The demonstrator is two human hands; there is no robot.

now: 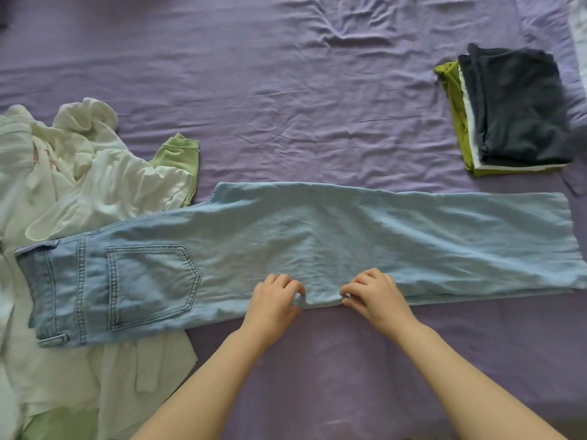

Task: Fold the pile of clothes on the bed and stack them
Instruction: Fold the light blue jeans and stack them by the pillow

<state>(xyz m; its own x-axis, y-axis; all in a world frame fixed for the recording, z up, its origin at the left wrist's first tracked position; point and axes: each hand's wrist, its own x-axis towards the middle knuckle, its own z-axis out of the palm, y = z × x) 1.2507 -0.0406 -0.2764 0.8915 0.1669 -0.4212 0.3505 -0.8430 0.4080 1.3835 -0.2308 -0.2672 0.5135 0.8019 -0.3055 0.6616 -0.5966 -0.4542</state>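
Light blue jeans (317, 236) lie folded lengthwise across the bed, waistband at the left and leg hems at the right. My left hand (274, 301) and my right hand (371, 295) pinch the near edge of the jeans around mid-leg, a short gap between them. A loose pile of white and pale green clothes (73, 173) lies at the left, partly under the jeans' waistband. A folded stack (511, 106) sits at the far right, with a dark navy piece on top, a white one under it and an olive green one at the bottom.
The purple bedsheet (286, 90) is wrinkled and spreads across the whole view. A pale green garment (179, 150) pokes out behind the white pile. Open sheet lies beyond the jeans and between my forearms.
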